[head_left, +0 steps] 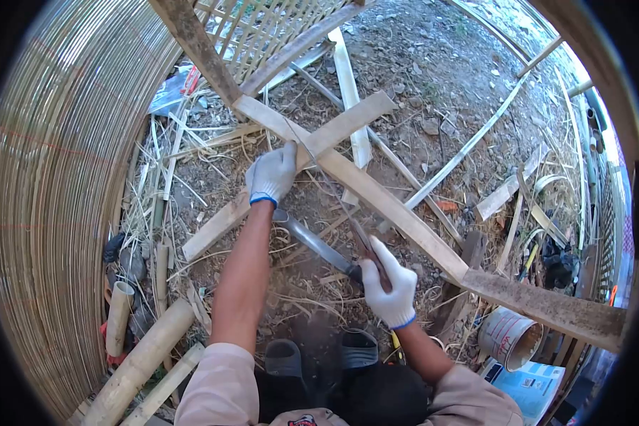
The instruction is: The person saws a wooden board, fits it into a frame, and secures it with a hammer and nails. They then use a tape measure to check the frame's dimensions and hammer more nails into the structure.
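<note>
A bamboo slat (pixel 355 122) lies crosswise over a long wooden rail (pixel 397 209). My left hand (pixel 271 174), in a white glove with a blue cuff, is closed around the slat just left of the crossing. My right hand (pixel 390 287), gloved the same way, grips the wooden handle of a long knife (pixel 360 234). Its thin blade, seen almost edge-on, reaches up to the crossing and overlaps slat and rail in this view. Below the rail, a second blade (pixel 312 243) with a dark handle extends toward my right hand.
A tall wall of thin strips (pixel 57 177) curves along the left. Bamboo tubes (pixel 138 362) lie at lower left. A white bucket (pixel 510 337) stands at lower right, with a dark board (pixel 547 302) above it. Strips and shavings litter the ground; my shoes (pixel 358 349) are below.
</note>
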The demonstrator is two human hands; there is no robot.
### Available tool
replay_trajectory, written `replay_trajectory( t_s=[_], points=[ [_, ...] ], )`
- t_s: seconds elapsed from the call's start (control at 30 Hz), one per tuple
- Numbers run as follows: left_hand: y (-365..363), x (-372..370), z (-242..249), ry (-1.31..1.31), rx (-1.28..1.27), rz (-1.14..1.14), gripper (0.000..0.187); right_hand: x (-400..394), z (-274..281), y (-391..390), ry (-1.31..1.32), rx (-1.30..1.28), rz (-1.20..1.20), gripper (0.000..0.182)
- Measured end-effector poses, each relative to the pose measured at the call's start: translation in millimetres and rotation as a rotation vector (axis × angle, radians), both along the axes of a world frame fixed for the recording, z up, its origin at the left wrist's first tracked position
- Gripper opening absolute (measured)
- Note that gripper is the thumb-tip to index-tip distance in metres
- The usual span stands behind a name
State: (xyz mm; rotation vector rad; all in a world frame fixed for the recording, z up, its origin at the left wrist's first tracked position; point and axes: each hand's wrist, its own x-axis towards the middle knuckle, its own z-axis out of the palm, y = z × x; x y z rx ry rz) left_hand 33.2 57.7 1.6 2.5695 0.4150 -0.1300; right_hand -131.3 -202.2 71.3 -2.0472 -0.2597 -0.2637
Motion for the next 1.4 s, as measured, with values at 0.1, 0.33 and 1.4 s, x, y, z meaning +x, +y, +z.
replay_trajectory(
  t_s=[0.1, 0.33, 1.4],
  points=[
    [-1.1, -1.8, -2.8, -0.006, -0.041, -0.016, 0.073, 24.2, 4.9, 15.7, 0.128, -0.005, -0.031, 0.040],
    [-0.4, 0.8, -4.5, -0.011, -0.002, 0.017, 0.075, 70.9, -10.0, 43.2, 0.127, -0.059, 0.006, 0.037],
    [47.4, -53.2, 274.1, -0.644, -0.564, 0.008, 0.072, -207.7, 9.4, -210.6, 0.456, -0.653, -0.403, 0.052]
  ],
)
